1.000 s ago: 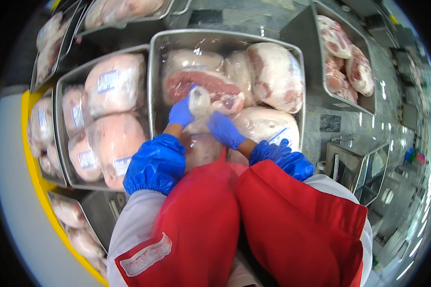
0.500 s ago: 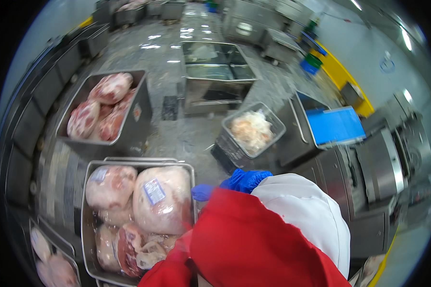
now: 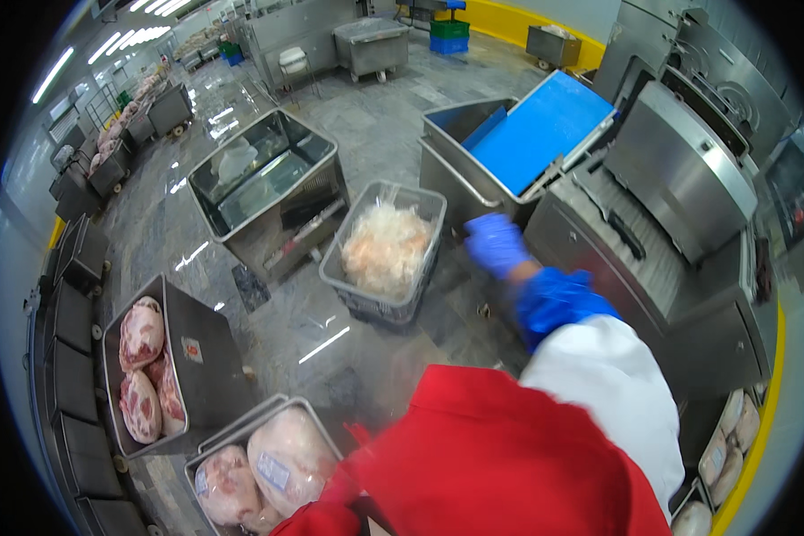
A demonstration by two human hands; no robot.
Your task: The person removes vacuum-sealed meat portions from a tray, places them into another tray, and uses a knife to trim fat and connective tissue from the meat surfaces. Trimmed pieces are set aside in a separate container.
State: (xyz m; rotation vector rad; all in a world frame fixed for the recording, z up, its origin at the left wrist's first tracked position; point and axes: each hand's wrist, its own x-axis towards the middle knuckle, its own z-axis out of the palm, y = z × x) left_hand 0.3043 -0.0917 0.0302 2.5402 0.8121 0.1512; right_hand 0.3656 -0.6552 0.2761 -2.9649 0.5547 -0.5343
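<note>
My right hand [image 3: 496, 246], in a blue-purple glove with a blue sleeve cover and a white sleeve, reaches out over the floor. It is beside the steel machine [image 3: 590, 255] and just below the steel bin [image 3: 456, 179] that carries a blue board [image 3: 545, 129]. Motion smears its fingers, and no held thing shows. A dark-handled knife [image 3: 621, 228] lies on the machine's ribbed top, to the right of that hand. Red cloth [image 3: 500, 456] covers the lower middle of the view. My left hand is out of view.
A grey plastic crate [image 3: 339, 268] holds crumpled clear film. Behind it stands a steel tub [image 3: 268, 219]. Wrapped meat pieces [image 3: 281, 456] fill a tub at lower left, with a steel cart [image 3: 205, 366] of bare meat beyond. More steel carts [image 3: 85, 375] line the left wall.
The view has swung right, so the meat tubs sit lower and further left. My right hand has gone from beside the wrapped meat to beside the steel machine.
</note>
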